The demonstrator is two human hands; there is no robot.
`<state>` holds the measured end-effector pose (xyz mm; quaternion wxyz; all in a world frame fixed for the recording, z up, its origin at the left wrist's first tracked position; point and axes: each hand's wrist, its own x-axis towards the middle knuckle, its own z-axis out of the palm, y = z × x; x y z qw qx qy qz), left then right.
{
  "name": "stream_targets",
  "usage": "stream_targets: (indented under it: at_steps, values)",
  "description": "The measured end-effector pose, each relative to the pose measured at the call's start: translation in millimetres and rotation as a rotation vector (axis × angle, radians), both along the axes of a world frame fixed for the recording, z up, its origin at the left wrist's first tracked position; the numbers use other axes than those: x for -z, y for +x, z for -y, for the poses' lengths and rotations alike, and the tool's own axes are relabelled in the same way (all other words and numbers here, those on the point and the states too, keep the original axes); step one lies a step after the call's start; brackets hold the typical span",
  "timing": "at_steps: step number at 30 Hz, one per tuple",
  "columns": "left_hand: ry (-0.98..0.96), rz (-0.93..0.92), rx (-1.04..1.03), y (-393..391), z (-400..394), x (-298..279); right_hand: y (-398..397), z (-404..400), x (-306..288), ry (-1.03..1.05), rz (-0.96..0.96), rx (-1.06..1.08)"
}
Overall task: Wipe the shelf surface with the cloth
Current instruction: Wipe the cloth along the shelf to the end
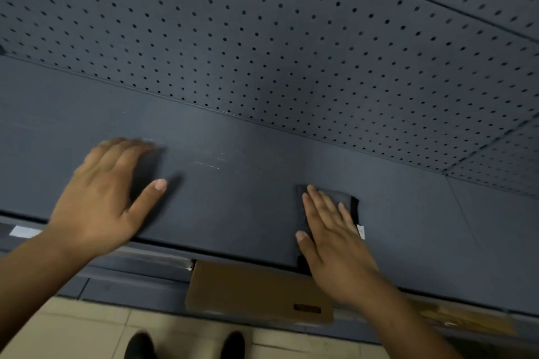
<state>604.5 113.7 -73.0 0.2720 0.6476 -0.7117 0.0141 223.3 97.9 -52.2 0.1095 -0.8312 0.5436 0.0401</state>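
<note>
Seen from above, across the middle of the frame: a dark grey shelf, its flat surface running from the left edge to the right edge. Behind it, filling the upper part of the frame, a grey pegboard panel with many small round holes.

At the lower right of the centre, lying flat on the shelf close to its front edge: a dark folded cloth, with a small white tag showing at its right side. Resting on top of the cloth, the right hand, palm down, fingers straight and close together, thumb stretched out to the left; not curled around the cloth, only pressing it flat.

At the left of the centre, also flat on the shelf: the left hand, palm down, fingers relaxed and slightly spread, thumb pointing to the right, grasping nothing. Well apart from the cloth.

Between the two hands, some faint pale scratches on the shelf surface.

Under the front edge of the shelf, at the lower centre: a brown cardboard piece with a slot-shaped handle hole. At the bottom of the frame, a beige tiled floor and the tips of two dark shoes.
</note>
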Motion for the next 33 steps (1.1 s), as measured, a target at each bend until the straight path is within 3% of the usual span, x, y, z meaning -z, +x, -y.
stream_targets:
  at_steps: [4,16,33]
  values:
    - [0.007,0.099,-0.013,37,5,19,12,42,4,-0.004,0.003,0.039]
    - [0.076,0.066,-0.042,27,0,5,38,130,6,-0.016,-0.020,0.077]
    - [0.125,0.046,-0.032,24,-5,0,42,-2,5,-0.020,-0.008,-0.007]
